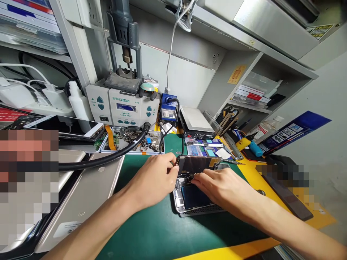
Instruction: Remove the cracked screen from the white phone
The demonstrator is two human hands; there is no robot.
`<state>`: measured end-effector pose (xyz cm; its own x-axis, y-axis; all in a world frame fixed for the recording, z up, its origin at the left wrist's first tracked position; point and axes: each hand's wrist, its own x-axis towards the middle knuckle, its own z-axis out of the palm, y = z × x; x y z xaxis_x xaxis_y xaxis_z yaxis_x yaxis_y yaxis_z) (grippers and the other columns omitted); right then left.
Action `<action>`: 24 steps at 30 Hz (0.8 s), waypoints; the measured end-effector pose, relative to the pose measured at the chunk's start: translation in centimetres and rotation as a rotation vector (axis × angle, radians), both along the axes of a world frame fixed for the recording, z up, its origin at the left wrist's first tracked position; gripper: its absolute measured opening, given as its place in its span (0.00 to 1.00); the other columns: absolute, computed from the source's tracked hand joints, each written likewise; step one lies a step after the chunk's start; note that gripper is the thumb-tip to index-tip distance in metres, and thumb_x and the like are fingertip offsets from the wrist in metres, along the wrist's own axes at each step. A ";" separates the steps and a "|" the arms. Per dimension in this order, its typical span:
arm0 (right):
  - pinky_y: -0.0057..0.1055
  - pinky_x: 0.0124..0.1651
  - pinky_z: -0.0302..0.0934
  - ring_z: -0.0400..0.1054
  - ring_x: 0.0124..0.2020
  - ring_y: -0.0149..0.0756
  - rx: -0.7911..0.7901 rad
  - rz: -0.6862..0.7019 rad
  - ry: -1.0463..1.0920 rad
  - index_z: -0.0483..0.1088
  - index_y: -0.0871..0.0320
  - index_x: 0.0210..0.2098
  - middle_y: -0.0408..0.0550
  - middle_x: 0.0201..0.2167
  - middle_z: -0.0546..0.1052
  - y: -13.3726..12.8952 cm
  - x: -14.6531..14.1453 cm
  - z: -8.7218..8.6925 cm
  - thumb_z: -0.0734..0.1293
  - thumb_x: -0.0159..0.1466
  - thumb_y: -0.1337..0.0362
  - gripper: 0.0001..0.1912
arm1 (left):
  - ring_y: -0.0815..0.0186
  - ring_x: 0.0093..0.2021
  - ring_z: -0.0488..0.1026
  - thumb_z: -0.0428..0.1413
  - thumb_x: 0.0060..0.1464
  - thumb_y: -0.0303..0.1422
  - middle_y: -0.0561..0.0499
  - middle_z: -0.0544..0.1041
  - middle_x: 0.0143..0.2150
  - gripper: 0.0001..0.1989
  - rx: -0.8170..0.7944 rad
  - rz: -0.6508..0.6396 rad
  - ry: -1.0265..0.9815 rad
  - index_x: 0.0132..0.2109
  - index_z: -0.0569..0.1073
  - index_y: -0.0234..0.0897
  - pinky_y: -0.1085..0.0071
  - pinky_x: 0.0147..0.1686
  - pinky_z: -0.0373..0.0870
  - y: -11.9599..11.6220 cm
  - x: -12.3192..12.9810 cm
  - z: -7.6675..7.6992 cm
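Observation:
An opened smartphone lies on the green mat [146, 231], its insides facing up. Its screen [195, 164] is raised along the far side of the phone body [178, 202]. My left hand [158, 177] pinches the left edge of the raised screen between thumb and fingers. Close to the screen's lower edge, the fingertips of my right hand [219, 182] press together over the phone's inner parts. Whatever they may hold is hidden. A dark battery [193, 198] shows below those fingers. Under the phone is a grey perforated pad [187, 213].
Behind stand a soldering station [130, 108] and a tray of small parts [159, 139]. A black hose [108, 163] crosses on the left above a gold phone back [89, 195]. Tools and bottles, including a yellow one [242, 143], are at back right.

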<state>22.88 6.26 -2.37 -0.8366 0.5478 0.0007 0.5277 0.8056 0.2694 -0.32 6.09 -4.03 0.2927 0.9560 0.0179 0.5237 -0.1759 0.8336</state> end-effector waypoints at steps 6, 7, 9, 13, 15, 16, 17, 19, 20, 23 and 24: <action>0.33 0.26 0.44 0.59 0.21 0.29 0.001 0.010 -0.030 0.63 0.58 0.32 0.42 0.26 0.69 0.3 -0.1 0.2 0.60 0.71 0.70 0.10 | 0.70 0.21 0.55 0.48 0.61 0.33 0.61 0.65 0.18 0.11 0.019 -0.016 -0.001 0.28 0.61 0.40 0.71 0.23 0.52 -0.1 -0.1 0.0; 0.33 0.26 0.44 0.59 0.21 0.29 0.004 0.010 -0.031 0.63 0.58 0.32 0.42 0.26 0.69 0.3 -0.1 0.2 0.60 0.71 0.70 0.10 | 0.70 0.21 0.55 0.48 0.61 0.33 0.61 0.65 0.18 0.11 0.020 -0.017 -0.001 0.28 0.60 0.40 0.71 0.23 0.52 -0.1 -0.1 0.0; 0.33 0.26 0.43 0.58 0.21 0.29 0.010 0.014 -0.025 0.63 0.58 0.32 0.42 0.26 0.69 0.4 -0.2 0.3 0.59 0.72 0.69 0.10 | 0.70 0.21 0.55 0.48 0.61 0.32 0.61 0.66 0.18 0.11 0.016 -0.020 0.000 0.28 0.60 0.41 0.71 0.23 0.52 -0.1 -0.1 -0.1; 0.33 0.26 0.43 0.58 0.21 0.28 0.018 0.030 0.001 0.63 0.59 0.32 0.43 0.26 0.69 0.5 -0.2 0.4 0.59 0.72 0.69 0.11 | 0.70 0.21 0.55 0.49 0.60 0.32 0.61 0.65 0.18 0.11 0.023 -0.020 -0.004 0.28 0.59 0.41 0.71 0.23 0.51 0.0 -0.1 -0.2; 0.33 0.26 0.43 0.58 0.21 0.28 0.017 0.036 -0.007 0.63 0.59 0.32 0.43 0.26 0.69 0.4 -0.3 0.4 0.59 0.71 0.70 0.11 | 0.70 0.22 0.55 0.49 0.60 0.31 0.60 0.65 0.19 0.12 0.026 -0.019 -0.004 0.28 0.59 0.41 0.71 0.23 0.51 0.0 -0.1 -0.2; 0.33 0.26 0.43 0.58 0.21 0.28 0.017 0.039 -0.017 0.63 0.59 0.31 0.43 0.25 0.69 0.4 -0.3 0.4 0.59 0.71 0.70 0.11 | 0.70 0.22 0.55 0.49 0.60 0.31 0.60 0.65 0.19 0.12 0.027 -0.020 -0.003 0.28 0.59 0.41 0.71 0.23 0.50 0.0 -0.1 -0.2; 0.33 0.27 0.43 0.58 0.21 0.28 0.018 0.042 -0.031 0.63 0.59 0.31 0.43 0.25 0.69 0.3 -0.4 0.5 0.59 0.71 0.70 0.11 | 0.70 0.22 0.54 0.49 0.60 0.31 0.60 0.65 0.19 0.12 0.029 -0.018 0.001 0.27 0.58 0.41 0.71 0.23 0.50 0.0 -0.1 -0.2; 0.33 0.27 0.42 0.58 0.21 0.29 0.018 0.047 -0.061 0.63 0.58 0.31 0.43 0.26 0.68 0.2 -0.5 0.5 0.59 0.71 0.71 0.10 | 0.69 0.22 0.54 0.49 0.60 0.30 0.60 0.65 0.19 0.12 0.032 -0.019 0.009 0.27 0.58 0.41 0.71 0.23 0.50 0.0 -0.1 -0.2; 0.34 0.27 0.42 0.58 0.22 0.29 0.021 0.048 -0.072 0.63 0.58 0.32 0.43 0.26 0.68 0.1 -0.6 0.6 0.59 0.71 0.71 0.10 | 0.69 0.22 0.54 0.49 0.60 0.30 0.60 0.65 0.19 0.12 0.032 -0.021 0.012 0.27 0.58 0.41 0.71 0.23 0.50 0.0 -0.1 -0.2; 0.34 0.27 0.42 0.57 0.22 0.29 0.027 0.049 -0.099 0.63 0.58 0.32 0.43 0.26 0.68 0.0 -0.9 0.7 0.59 0.70 0.72 0.09 | 0.69 0.22 0.53 0.49 0.59 0.30 0.60 0.64 0.19 0.13 0.035 -0.023 0.010 0.27 0.57 0.41 0.70 0.23 0.49 0.0 -0.1 -0.2; 0.34 0.27 0.42 0.57 0.22 0.29 0.028 0.054 -0.110 0.63 0.58 0.32 0.43 0.26 0.67 -0.1 -1.0 0.8 0.59 0.70 0.72 0.10 | 0.69 0.22 0.53 0.49 0.59 0.30 0.60 0.63 0.19 0.13 0.037 -0.024 0.008 0.27 0.57 0.41 0.70 0.23 0.49 0.0 -0.1 -0.2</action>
<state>21.87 6.19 -1.56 -0.8608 0.5030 -0.0777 0.4499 0.8234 0.3458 -0.44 6.07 -4.18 0.3154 0.9476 0.0505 0.5257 -0.2188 0.8220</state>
